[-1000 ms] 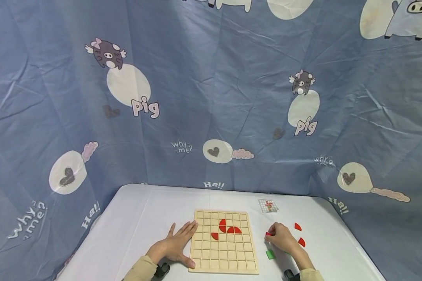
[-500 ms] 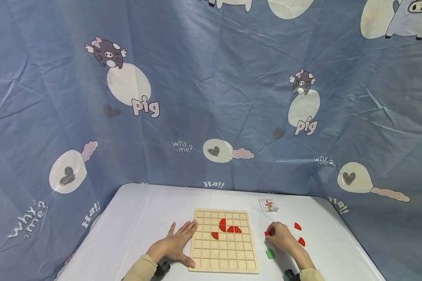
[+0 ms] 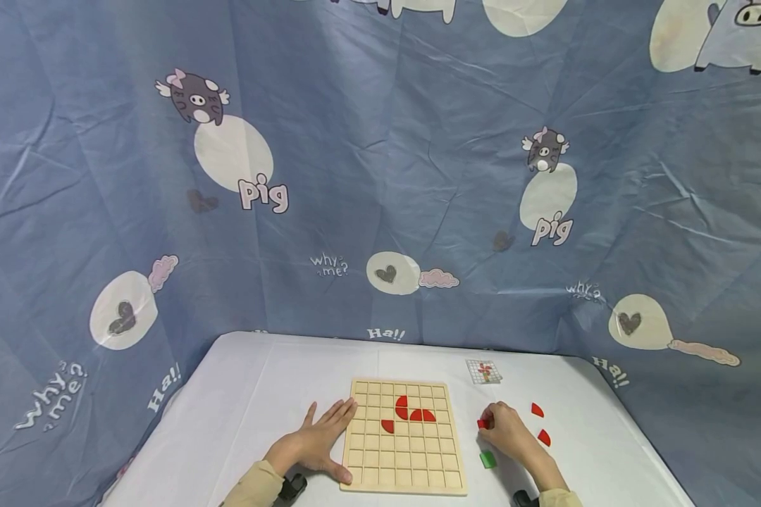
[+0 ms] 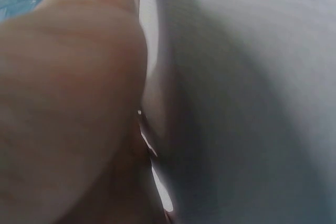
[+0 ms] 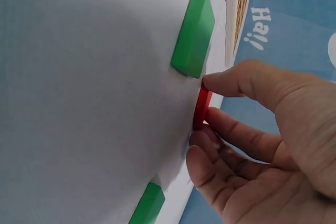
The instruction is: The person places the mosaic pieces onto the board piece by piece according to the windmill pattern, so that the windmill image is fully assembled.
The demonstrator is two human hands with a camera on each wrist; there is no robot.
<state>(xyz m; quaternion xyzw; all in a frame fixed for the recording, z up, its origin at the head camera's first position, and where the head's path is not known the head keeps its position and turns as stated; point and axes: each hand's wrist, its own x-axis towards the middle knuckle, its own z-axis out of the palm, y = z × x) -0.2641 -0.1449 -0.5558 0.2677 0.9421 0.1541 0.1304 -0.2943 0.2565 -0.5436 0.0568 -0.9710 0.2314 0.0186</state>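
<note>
My left hand [image 3: 317, 443] lies spread on the left edge of a wooden grid board [image 3: 412, 454], fingertips and thumb touching its rim. Several red quarter-circle pieces [image 3: 401, 407] sit in the board's upper cells. Right of the board, my right hand [image 3: 509, 431] pinches a red piece [image 5: 202, 104] between thumb and finger, low at the white tabletop; fingers partly cover its shape. Close to the thumb in the right wrist view lies a green block [image 5: 193, 35]. The left wrist view shows mostly blurred hand and white cloth.
Two loose red quarter-circle pieces, a farther one [image 3: 537, 410] and a nearer one [image 3: 544, 437], lie right of my right hand. A green piece [image 3: 487, 460] is in front of it. A pattern card [image 3: 484, 371] lies at the back. Behind the table hangs a blue printed cloth [image 3: 330, 211].
</note>
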